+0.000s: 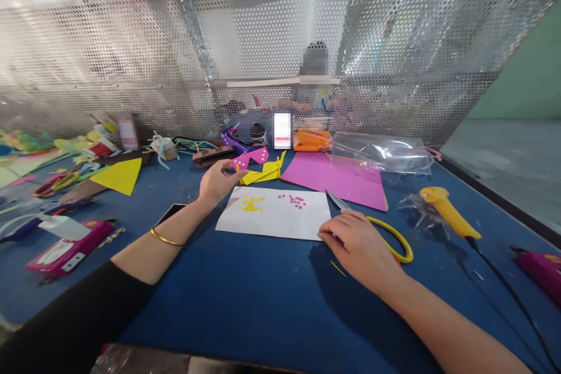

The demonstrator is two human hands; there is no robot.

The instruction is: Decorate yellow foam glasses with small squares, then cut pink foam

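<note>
My left hand (218, 181) is closed on a pink paper cut-out (250, 159) shaped like glasses with pale squares on it, held just above folded yellow paper strips (265, 174). A white sheet of paper (272, 225) lies in front of me, bearing small yellow pieces (251, 204) and small pink pieces (297, 201). At the sheet's near right corner is my right hand (357, 242), its thumb and fingers drawn together; whatever is between the fingertips is hidden. Beneath and beside that hand lie scissors with yellow handles (407, 245), their blades pointing away from me.
A pink sheet (337, 178) and a clear plastic bag (381, 152) lie behind. To the right is a yellow glue gun (451, 210) with a black cord. Left stand a magenta device (72, 248) and yellow paper (118, 175). A perforated metal screen (272, 29) bounds the table; a person sits beyond.
</note>
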